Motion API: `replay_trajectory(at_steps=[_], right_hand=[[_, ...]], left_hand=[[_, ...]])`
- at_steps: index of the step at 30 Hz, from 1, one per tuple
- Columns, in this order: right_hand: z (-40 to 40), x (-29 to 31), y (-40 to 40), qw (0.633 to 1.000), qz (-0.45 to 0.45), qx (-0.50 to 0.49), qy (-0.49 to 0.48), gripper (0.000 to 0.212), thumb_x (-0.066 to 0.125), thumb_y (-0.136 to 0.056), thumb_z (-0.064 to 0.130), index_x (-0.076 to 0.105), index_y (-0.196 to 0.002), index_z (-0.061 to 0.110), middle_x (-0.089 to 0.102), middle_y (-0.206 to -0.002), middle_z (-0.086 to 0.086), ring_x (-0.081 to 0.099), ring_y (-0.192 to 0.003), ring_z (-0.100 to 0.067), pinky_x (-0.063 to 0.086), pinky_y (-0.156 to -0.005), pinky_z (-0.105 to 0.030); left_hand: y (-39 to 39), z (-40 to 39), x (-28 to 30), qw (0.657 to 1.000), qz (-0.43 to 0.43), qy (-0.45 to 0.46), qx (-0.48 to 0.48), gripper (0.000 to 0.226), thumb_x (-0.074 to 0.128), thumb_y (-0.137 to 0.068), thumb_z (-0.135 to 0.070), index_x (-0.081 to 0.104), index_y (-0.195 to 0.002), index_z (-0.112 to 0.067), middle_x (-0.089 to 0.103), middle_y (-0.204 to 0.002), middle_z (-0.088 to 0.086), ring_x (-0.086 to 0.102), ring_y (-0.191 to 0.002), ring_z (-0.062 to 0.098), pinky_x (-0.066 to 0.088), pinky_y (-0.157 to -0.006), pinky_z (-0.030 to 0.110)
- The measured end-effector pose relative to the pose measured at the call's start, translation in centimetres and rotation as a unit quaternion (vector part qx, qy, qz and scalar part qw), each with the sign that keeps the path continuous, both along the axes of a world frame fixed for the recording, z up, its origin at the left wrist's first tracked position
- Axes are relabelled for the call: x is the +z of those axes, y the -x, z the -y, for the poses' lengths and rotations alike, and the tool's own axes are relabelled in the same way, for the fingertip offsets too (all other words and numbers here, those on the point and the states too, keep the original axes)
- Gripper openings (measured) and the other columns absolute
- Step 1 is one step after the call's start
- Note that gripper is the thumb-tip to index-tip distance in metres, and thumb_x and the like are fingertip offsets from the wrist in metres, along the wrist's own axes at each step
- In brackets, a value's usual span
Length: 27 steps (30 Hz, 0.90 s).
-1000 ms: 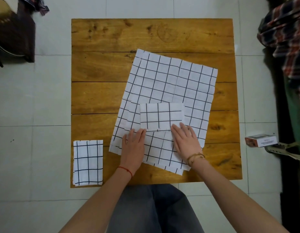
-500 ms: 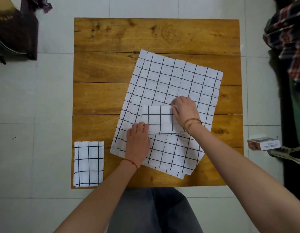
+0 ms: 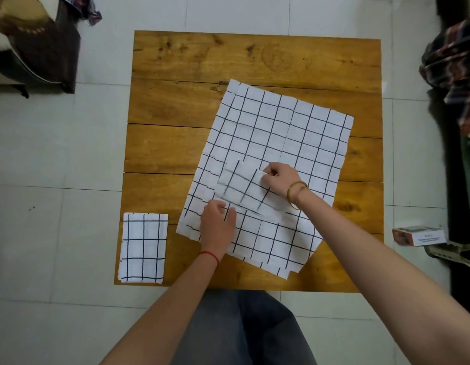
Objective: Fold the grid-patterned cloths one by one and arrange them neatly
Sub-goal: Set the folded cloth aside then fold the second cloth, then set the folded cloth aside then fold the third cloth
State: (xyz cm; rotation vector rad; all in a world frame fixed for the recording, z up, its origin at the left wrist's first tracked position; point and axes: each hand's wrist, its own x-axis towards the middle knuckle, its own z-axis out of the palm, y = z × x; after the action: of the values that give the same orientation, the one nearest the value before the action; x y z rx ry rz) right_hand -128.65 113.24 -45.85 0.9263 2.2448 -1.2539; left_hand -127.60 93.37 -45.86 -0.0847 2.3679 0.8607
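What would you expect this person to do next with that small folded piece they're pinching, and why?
Probably carry it over to the finished cloth at the table's near-left corner. The right hand pinches the folded cloth by its far edge, already blurred and tilted off the open cloths, while the left hand rests on them.

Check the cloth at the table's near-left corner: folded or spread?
Folded. The corner cloth is a compact rectangle, far smaller than the spread cloths mid-table, and neither hand touches it.
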Motion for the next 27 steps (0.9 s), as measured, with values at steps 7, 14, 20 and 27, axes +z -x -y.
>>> replay_trajectory(at_steps=[7,14,20,27], right_hand=[[5.3,3.1,-3.4,0.904,-0.008,-0.277,0.325,0.009,0.061,-0.065,0.015,0.052,-0.066,0.017,0.05,-0.066,-0.003,0.047,-0.067,-0.021,0.039,-0.065,-0.03],[12.1,1.8,-6.7,0.956,-0.01,-0.205,0.21,0.022,0.053,-0.083,0.01,0.042,-0.066,0.018,0.042,-0.061,0.002,0.04,-0.058,-0.015,0.038,-0.06,-0.03],[17.1,-0.4,-8.7,0.996,0.009,-0.066,0.059,0.015,0.052,-0.089,0.02,0.045,-0.077,0.016,0.045,-0.065,0.002,0.041,-0.06,-0.012,0.04,-0.06,-0.025],[19.4,-2.1,-8.5,0.998,0.062,0.026,-0.013,0.015,0.049,-0.093,0.028,0.049,-0.087,0.014,0.055,-0.075,-0.002,0.05,-0.066,-0.017,0.047,-0.065,-0.032]], left_hand=[[-1.3,1.9,2.0,0.861,0.306,-0.247,0.323,0.028,0.054,-0.094,-0.042,0.062,-0.109,-0.021,0.069,-0.106,-0.001,0.065,-0.097,0.017,0.056,-0.077,0.034],[-1.7,8.7,1.9,0.962,0.122,-0.135,0.202,0.056,0.065,-0.088,-0.034,0.048,-0.137,-0.011,0.054,-0.136,0.01,0.051,-0.125,0.025,0.044,-0.105,0.04],[-3.0,14.0,1.3,0.994,0.021,-0.041,0.095,0.038,0.065,-0.088,-0.012,0.056,-0.126,-0.011,0.064,-0.101,0.002,0.062,-0.094,0.017,0.048,-0.072,0.016],[-4.1,16.9,0.5,0.998,-0.007,-0.017,0.062,0.043,0.063,-0.089,-0.009,0.053,-0.132,-0.013,0.066,-0.106,0.004,0.06,-0.09,0.013,0.049,-0.077,0.019]])
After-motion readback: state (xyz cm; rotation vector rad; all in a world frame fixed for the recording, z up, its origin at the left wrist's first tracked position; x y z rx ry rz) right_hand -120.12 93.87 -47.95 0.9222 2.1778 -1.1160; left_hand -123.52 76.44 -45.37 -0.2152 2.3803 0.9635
